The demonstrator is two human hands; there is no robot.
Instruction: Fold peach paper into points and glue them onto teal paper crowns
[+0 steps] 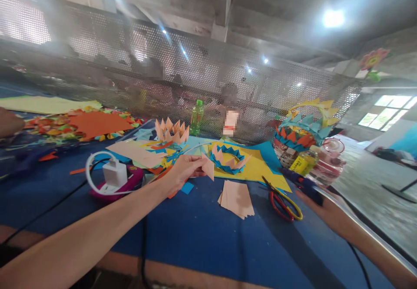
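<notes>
Left hand [186,170], centre frame: fingers pinching folded pink paper [208,168]; light pinch best, crease kept crisp! Right hand [325,204], lower right: gripping dark-blue tool [302,182].

square peach paper stack [237,197]: left of loop-handled red-and-yellow scissors [275,191]
zigzag blue-and-peach paper ring [225,166]: behind stack, on flat yellow paper sheet [261,165]
</notes>
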